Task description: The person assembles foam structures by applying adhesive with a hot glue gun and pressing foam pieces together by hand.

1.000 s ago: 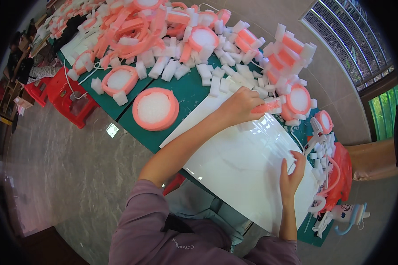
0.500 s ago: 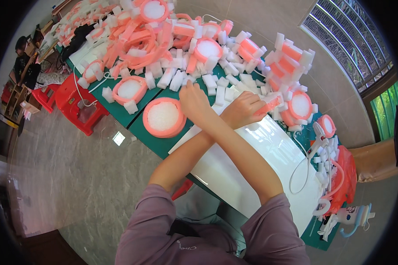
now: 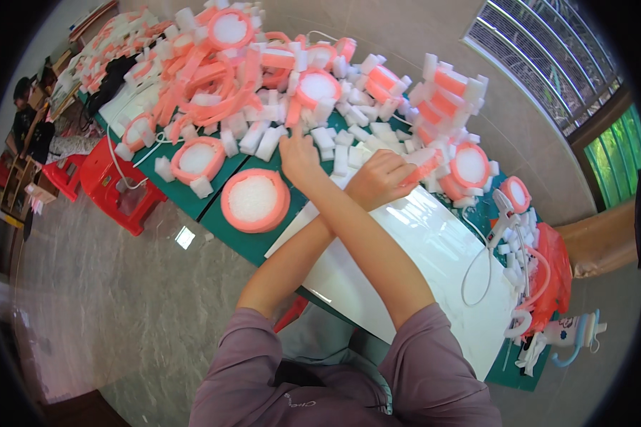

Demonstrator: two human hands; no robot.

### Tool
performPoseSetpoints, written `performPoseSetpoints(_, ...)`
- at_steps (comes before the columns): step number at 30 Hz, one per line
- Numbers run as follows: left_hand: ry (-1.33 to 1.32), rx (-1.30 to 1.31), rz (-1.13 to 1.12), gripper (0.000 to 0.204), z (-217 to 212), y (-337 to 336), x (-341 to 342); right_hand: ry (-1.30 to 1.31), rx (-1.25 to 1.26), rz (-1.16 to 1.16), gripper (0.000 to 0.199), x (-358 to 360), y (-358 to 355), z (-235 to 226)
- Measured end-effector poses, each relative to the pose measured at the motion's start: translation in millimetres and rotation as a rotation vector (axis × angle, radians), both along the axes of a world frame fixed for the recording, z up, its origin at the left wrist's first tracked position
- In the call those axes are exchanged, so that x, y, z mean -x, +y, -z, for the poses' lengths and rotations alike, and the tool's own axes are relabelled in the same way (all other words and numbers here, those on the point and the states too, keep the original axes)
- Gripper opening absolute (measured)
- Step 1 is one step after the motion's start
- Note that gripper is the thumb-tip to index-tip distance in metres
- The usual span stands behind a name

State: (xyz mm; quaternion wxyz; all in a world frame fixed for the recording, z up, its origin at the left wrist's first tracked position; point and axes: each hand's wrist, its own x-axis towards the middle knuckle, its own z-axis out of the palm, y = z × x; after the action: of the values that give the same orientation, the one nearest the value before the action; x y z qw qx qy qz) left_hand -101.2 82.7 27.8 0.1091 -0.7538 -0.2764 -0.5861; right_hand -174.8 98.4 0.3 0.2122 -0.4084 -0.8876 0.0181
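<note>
Left hand (image 3: 379,179): one, grip closed on a pink foam strip (image 3: 426,165), which sits at the far edge of a glossy white board (image 3: 420,263), beside the heaped foam.

Right hand (image 3: 300,156): one, its forearm crossed over the left; fingertips among white foam blocks (image 3: 269,144). Whether its grip has hold of a block cannot be told.

Bench (image 3: 241,245): green-topped, bearing the board and the following.
– Round pink-rimmed foam piece (image 3: 255,199), white centre, lying left of the board, near the right forearm.
– Pink foam rings and strips in a mound along the far side, white blocks scattered through it.
– Stack of pink-and-white foam pieces (image 3: 445,96), near the wall.
– White glue gun (image 3: 504,220), corded, at the board's right side; its cable loops over the board.
– Red plastic bag (image 3: 552,267), right end.

Floor: red plastic stool (image 3: 114,186), left of the bench.
</note>
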Motion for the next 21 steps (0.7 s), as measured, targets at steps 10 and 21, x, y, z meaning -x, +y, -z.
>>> performPoseSetpoints(10,0.072,0.100,0.075,0.026,5,-1,-19,0.394,0.048,-0.271,0.030,-71,-36,-77)
performPoseSetpoints(21,-0.299,0.784,0.499,0.025,21,-2,5,0.877,0.983,-0.436,0.041,-212,-89,-158)
